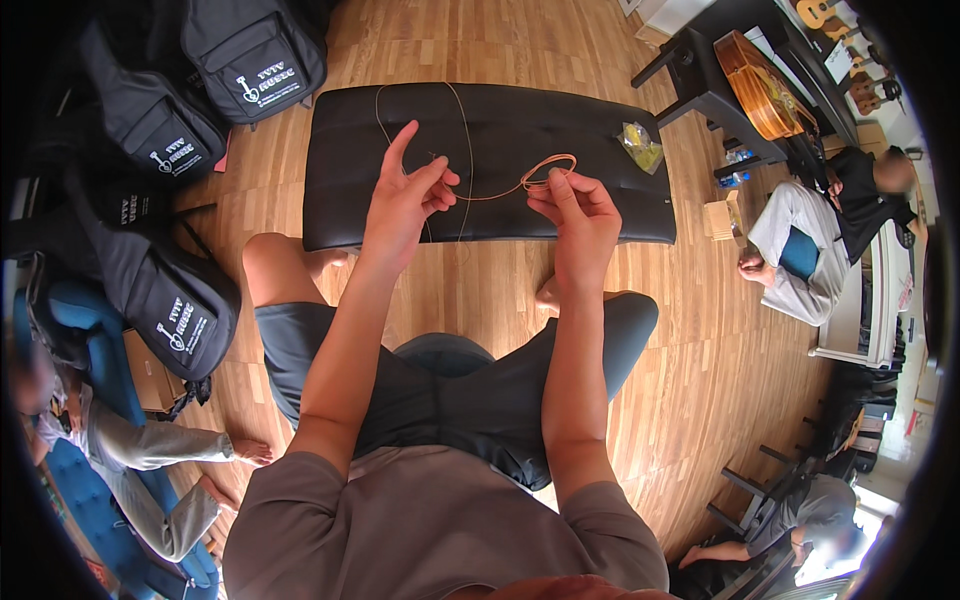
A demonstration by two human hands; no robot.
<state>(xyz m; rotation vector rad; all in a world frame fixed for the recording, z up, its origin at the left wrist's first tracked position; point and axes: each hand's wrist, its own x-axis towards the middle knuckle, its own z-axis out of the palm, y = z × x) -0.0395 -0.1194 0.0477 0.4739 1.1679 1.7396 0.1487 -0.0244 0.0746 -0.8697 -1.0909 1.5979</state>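
Note:
A thin copper-coloured guitar string (492, 198) stretches between my two hands above a black padded bench (340, 170). My right hand (585, 215) pinches its coiled part, which forms several narrow loops just above the fingertips. At the other end, my left hand (403, 205) has its thumb pressed to the curled fingers around the string, while the index finger points up and away. A thinner, paler length of string (468, 130) arcs over the bench past the left hand, and its lower end hangs by the bench's near edge.
A clear plastic bag with yellow contents (641, 150) lies on the bench's right end. Black guitar bags (165, 290) stand at left. An acoustic guitar (762, 88) rests on a dark stand at upper right. Other people sit at left (160, 450), right (800, 245) and lower right (815, 510).

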